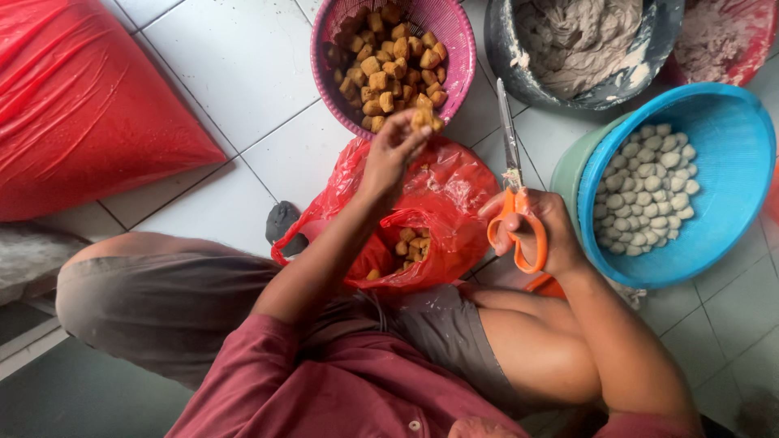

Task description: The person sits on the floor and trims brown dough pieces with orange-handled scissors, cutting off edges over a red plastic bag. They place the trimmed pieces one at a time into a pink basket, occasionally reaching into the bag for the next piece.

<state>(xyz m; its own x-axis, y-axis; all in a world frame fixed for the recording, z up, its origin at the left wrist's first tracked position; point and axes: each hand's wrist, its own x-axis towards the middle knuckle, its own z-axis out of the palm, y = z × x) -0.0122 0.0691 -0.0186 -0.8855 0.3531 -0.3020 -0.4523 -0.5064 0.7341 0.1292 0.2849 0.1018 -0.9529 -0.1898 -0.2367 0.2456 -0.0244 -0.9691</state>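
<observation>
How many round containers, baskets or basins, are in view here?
4, possibly more out of frame. Pink basket of fried tofu cubes at top centre; grey basin of paste beside it; red basin cut off at top right; blue basin of pale balls at right.

A white tiled floor carries everything. At 12 o'clock sits a pink basket, at 1 o'clock a grey tub, at 3 o'clock a blue basin. A red plastic bag lies at centre, a large red sack at 10 o'clock.
</observation>
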